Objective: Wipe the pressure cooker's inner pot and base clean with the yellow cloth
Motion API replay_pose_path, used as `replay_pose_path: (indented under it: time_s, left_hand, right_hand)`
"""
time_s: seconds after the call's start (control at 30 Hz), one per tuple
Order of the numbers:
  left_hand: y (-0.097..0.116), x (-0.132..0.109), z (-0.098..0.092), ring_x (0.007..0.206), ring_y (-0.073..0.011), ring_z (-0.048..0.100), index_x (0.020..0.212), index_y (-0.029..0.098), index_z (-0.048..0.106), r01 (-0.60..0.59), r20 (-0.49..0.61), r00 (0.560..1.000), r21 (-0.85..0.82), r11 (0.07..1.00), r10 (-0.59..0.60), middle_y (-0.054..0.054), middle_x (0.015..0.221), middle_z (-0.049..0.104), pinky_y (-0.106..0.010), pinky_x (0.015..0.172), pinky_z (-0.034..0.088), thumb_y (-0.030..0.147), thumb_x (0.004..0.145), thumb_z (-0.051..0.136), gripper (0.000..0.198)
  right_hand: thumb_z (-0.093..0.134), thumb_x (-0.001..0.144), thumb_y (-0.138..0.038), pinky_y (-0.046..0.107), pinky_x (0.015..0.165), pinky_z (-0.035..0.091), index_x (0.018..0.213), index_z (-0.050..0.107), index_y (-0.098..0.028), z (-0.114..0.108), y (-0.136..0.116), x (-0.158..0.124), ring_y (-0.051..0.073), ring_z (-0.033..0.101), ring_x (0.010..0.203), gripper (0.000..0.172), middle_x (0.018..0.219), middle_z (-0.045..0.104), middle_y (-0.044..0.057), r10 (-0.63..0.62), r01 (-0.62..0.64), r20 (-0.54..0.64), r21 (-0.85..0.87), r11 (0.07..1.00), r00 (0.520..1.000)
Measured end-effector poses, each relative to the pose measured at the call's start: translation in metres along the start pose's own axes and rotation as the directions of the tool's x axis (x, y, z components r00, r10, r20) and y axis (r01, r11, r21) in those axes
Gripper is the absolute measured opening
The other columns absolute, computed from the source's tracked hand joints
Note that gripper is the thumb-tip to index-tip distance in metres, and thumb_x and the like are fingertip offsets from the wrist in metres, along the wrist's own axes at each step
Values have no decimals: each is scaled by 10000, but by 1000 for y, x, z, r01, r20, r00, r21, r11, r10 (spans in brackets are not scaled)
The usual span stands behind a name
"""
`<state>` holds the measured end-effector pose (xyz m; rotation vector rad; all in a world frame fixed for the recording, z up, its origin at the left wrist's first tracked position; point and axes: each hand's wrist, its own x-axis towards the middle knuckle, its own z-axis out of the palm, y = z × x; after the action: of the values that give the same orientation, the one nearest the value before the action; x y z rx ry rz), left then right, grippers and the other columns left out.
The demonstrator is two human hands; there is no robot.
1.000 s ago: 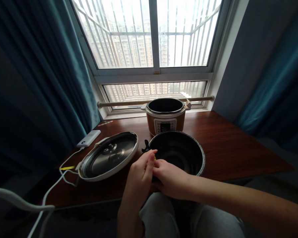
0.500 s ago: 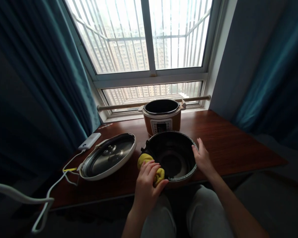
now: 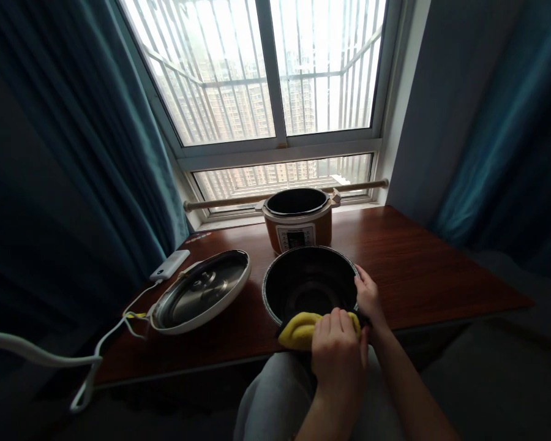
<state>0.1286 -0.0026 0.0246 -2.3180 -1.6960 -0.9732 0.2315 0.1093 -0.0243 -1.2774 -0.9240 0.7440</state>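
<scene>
A black inner pot (image 3: 275, 288) with a silvery rim rests by the table's front edge, tilted a little toward me. My left hand (image 3: 337, 346) is closed on a yellow cloth (image 3: 298, 331) with dark edging, pressing it over the pot's near rim. On the pot's right side, my right hand (image 3: 370, 299) grips the rim, thumb low and fingers along the edge. Behind the pot stands an orange-brown electric cooker (image 3: 322, 231) with a control panel and no lid on it. To the left lies a round white lid (image 3: 211, 288), its metal inside facing up.
A white power bank (image 3: 171, 264) with a white cable (image 3: 101, 355) lies at the table's left side. The brown wooden table (image 3: 422, 269) reaches to the window, where a horizontal rail (image 3: 229, 201) crosses. Blue curtains (image 3: 133, 153) hang on both sides.
My left hand has wiped with the yellow cloth from the pot's left rim rightward along its near rim. My right hand stays at the right rim, slightly lower.
</scene>
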Motion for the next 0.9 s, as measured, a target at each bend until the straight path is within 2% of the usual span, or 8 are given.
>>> replay_pose_path:
  time_s: [0.1, 0.2, 0.33, 0.5, 0.57, 0.67, 0.77, 0.9]
  left_hand:
    - [10, 7, 7, 823, -289, 568, 1012, 101, 573, -44, 32, 998, -13, 999, 45, -164, 993, 611, -457, 692, 486, 283, 798, 507, 289]
    - [2, 6, 4, 858, -270, 576, 1063, 105, 555, -124, 46, 991, -76, 989, 127, -147, 1038, 616, -433, 731, 493, 289, 814, 502, 314]
    - [-27, -4, -13, 907, -251, 580, 1126, 133, 526, -245, 49, 966, -135, 960, 253, -112, 1065, 628, -412, 806, 478, 278, 816, 516, 342]
    - [-78, -11, -42, 945, -234, 574, 1114, 184, 529, -284, 122, 939, -251, 925, 321, -78, 1052, 637, -429, 878, 432, 238, 790, 538, 328]
    - [-101, -9, -53, 992, -221, 560, 1100, 202, 534, -250, 174, 934, -303, 920, 311, -63, 1056, 636, -449, 969, 366, 206, 775, 545, 325]
    - [-132, -2, -64, 1117, -218, 502, 1070, 219, 553, -132, 249, 938, -387, 913, 241, -59, 1106, 618, -469, 1072, 232, 154, 757, 531, 320]
    - [-155, 5, -68, 1256, -242, 375, 1027, 206, 586, 2, 280, 947, -495, 869, 158, -93, 1250, 530, -460, 1074, 237, 167, 774, 494, 273]
    - [-168, 12, -61, 1313, -259, 285, 1024, 180, 606, 120, 255, 966, -595, 795, 45, -110, 1384, 388, -449, 1074, 235, 278, 816, 472, 266]
  right_hand:
    - [456, 694, -398, 389, 974, 388, 1152, 543, -93, -3, 5, 4, 252, 536, 1079, 557, 1125, 600, 128, 24, -25, 32, 53, 998, 999]
    - [486, 701, -401, 403, 970, 393, 1156, 534, -96, -4, 6, 4, 260, 525, 1094, 551, 1132, 596, 128, 36, -42, 56, 107, 993, 998]
    - [490, 727, -398, 394, 979, 389, 1195, 505, -104, -3, 2, -1, 250, 508, 1121, 553, 1176, 572, 123, 39, -47, 65, 134, 990, 997]
    - [487, 745, -380, 413, 955, 413, 1203, 507, -127, -4, 2, -2, 257, 504, 1126, 523, 1189, 568, 113, 30, -42, 91, 135, 990, 995]
    - [490, 744, -379, 408, 950, 418, 1202, 511, -126, -5, 4, -1, 260, 500, 1131, 523, 1195, 564, 115, 35, -46, 92, 121, 992, 995]
    - [495, 742, -378, 406, 946, 422, 1194, 519, -132, -6, 6, 0, 262, 509, 1119, 515, 1184, 571, 112, 30, -40, 87, 109, 993, 996]
    - [502, 739, -374, 421, 934, 430, 1184, 526, -133, -6, 7, 0, 271, 513, 1112, 507, 1163, 583, 114, 20, -29, 81, 118, 993, 997]
    - [507, 738, -375, 408, 926, 441, 1188, 523, -137, -5, 5, -2, 266, 512, 1116, 509, 1178, 575, 112, 27, -37, 78, 130, 991, 997]
